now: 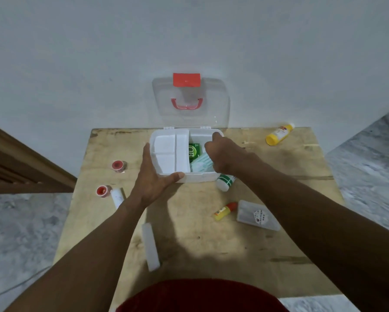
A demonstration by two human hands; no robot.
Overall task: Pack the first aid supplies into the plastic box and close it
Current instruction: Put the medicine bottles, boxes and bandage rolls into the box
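Box (pixel 202 177) part-filled, lid (pixel 190 102) up. Left hand (pixel 154 176) open, steadying it; right hand (pixel 220 154) curled inside, grip unclear. Bottles (pixel 279 134), tapes (pixel 119 165) remain outside.

box (pixel 200 177) white | latch (pixel 186 79) red | bottle (pixel 279 134) yellow

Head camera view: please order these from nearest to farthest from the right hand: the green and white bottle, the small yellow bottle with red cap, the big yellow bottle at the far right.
1. The green and white bottle, just below the right hand, against the box front.
2. The small yellow bottle with red cap, nearer the person, mid-table.
3. The big yellow bottle, far right corner.
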